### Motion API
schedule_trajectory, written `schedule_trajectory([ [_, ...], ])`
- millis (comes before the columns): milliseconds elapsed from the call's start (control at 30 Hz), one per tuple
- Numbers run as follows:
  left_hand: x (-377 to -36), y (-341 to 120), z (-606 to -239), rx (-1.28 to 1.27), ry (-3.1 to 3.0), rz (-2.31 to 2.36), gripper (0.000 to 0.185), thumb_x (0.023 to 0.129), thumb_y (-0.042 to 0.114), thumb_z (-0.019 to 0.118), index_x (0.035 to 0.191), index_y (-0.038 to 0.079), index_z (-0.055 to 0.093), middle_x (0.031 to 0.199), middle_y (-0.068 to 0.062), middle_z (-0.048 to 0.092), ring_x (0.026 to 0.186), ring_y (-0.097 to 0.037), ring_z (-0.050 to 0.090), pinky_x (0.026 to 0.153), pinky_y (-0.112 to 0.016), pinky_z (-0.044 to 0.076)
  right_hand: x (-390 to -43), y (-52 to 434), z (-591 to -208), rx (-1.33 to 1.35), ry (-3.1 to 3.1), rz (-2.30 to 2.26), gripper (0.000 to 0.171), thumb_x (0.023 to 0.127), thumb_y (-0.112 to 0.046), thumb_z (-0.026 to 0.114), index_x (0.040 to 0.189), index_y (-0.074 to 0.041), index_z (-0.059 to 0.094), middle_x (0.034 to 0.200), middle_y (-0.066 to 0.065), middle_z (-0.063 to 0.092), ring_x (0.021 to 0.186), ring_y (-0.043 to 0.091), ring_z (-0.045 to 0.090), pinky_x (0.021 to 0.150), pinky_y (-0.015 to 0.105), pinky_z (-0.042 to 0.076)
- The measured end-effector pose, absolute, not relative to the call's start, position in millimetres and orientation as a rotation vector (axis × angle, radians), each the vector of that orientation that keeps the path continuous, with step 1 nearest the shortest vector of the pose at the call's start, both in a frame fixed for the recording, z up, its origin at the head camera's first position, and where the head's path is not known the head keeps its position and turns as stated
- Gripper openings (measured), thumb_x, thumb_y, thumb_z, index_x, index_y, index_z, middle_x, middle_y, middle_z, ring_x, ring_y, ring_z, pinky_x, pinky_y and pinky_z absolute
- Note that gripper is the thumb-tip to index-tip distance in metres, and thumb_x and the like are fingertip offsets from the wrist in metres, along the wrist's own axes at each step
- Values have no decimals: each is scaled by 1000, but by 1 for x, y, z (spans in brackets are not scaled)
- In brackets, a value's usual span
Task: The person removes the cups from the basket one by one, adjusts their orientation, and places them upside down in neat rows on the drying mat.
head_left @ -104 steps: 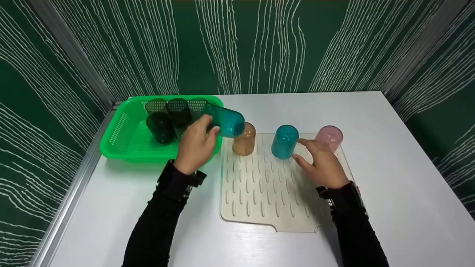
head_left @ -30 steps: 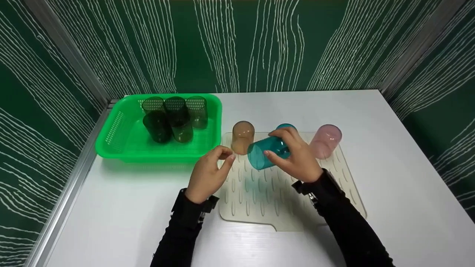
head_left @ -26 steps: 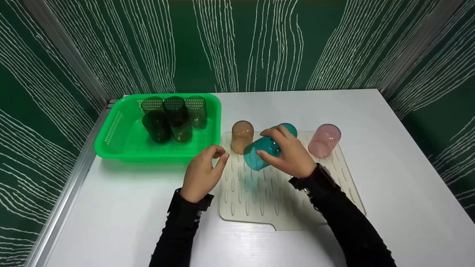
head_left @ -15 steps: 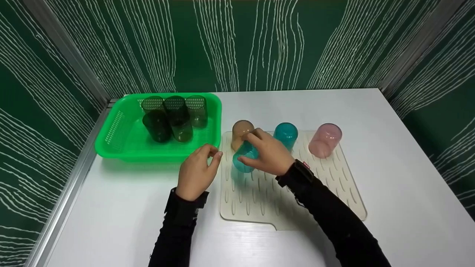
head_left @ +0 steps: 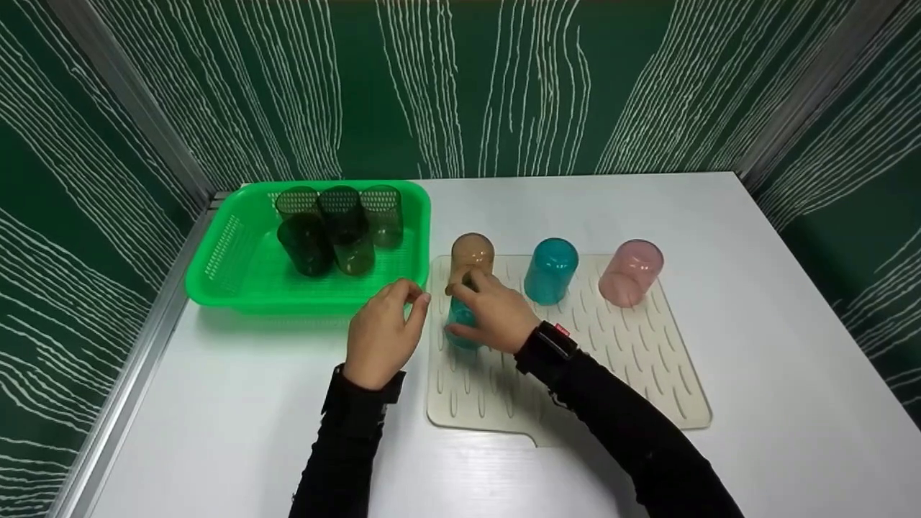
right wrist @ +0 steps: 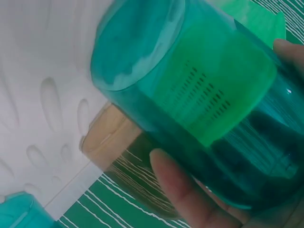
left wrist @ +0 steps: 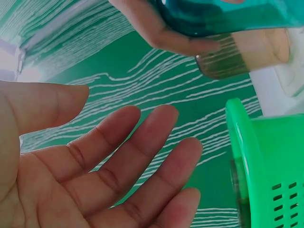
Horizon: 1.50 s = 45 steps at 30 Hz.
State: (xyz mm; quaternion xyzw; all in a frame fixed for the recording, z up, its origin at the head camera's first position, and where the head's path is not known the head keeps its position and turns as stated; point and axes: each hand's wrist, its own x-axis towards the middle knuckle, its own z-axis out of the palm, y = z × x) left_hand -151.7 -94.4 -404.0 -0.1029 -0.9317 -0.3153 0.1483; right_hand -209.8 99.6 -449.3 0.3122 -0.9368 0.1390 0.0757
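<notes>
My right hand (head_left: 500, 316) holds a teal tumbler (right wrist: 190, 95) mouth-down at the left of the cream drying mat (head_left: 669, 381), just in front of an upturned amber tumbler (head_left: 473, 248). In the right wrist view its rim is close over the mat, thumb and fingers on opposite sides of its body. Farther right along the mat's back edge stand a second teal tumbler (head_left: 552, 272) and a pink tumbler (head_left: 631, 273), both upside down. My left hand (head_left: 381, 338) hovers at the basket's front right corner, palm bare and fingers relaxed in the left wrist view.
A green plastic basket (head_left: 309, 307) sits at the left on the white table (head_left: 252, 403), with several dark smoky tumblers (head_left: 306, 248) grouped inside. Green walls with white wavy lines (head_left: 504, 86) enclose the table at the back and sides.
A teal tumbler came from the basket side in my left hand, passed to my right hand, then moved left and was turned mouth-down before the amber one. My left hand drew back, holding nothing.
</notes>
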Motion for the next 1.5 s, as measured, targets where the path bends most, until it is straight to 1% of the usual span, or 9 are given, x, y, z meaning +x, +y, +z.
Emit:
schedule_trajectory([
  [167,-152,-94,-404,-288,-2688,-891,24,100,32,56,105,11,66,100,-8,70,89,-25,68,74,-42,53,-211,96,-449,926,-2842,388,53,85,-47,74,128,-21,59,124,13,55,100,26,60,72,43,59],
  [467,-152,-93,-404,-297,-2694,-911,26,100,32,56,108,9,66,102,-10,70,90,-26,67,75,-43,53,-214,92,-449,938,-2862,323,53,85,-47,73,127,-18,60,128,15,56,106,29,61,74,46,59],
  [600,-152,-92,-404,-297,-2699,-915,26,101,32,55,109,9,66,103,-10,69,91,-27,67,76,-43,53,-214,94,-448,927,-2871,327,54,84,-46,75,127,-16,60,127,17,56,106,31,61,75,47,59],
  [700,-152,-92,-403,-300,-2696,-912,26,101,32,55,108,10,66,103,-10,69,90,-27,67,74,-43,53,-214,95,-449,928,-2851,315,55,83,-46,75,125,-15,59,125,18,57,104,32,61,71,47,58],
  [867,-152,-91,-404,-318,-2683,-895,24,101,32,55,107,11,66,101,-9,69,87,-25,67,70,-42,52,-215,97,-452,922,-2809,284,55,83,-50,74,124,-17,58,124,16,57,100,30,62,65,45,58],
  [933,-152,-91,-404,-316,-2682,-897,24,101,32,55,107,11,66,101,-9,69,88,-25,67,71,-42,52,-215,97,-452,908,-2813,292,54,83,-51,73,124,-18,59,123,15,58,99,30,63,65,45,58],
  [1067,-152,-93,-403,-298,-2676,-922,25,100,33,56,107,11,66,101,-9,69,89,-26,67,73,-42,52,-214,98,-449,897,-2815,281,53,84,-52,72,124,-20,60,122,13,59,98,29,64,68,45,57],
  [1200,-151,-94,-402,-284,-2676,-936,25,100,34,56,107,12,66,100,-9,69,88,-25,66,73,-42,52,-213,98,-449,918,-2778,246,57,83,-54,71,126,-19,59,121,14,60,99,29,64,73,44,57],
  [1500,-150,-96,-401,-282,-2670,-941,27,99,34,57,107,11,67,101,-9,69,90,-26,67,74,-42,53,-212,98,-450,924,-2762,256,59,83,-53,72,130,-20,59,117,11,61,99,26,62,76,42,57],
])
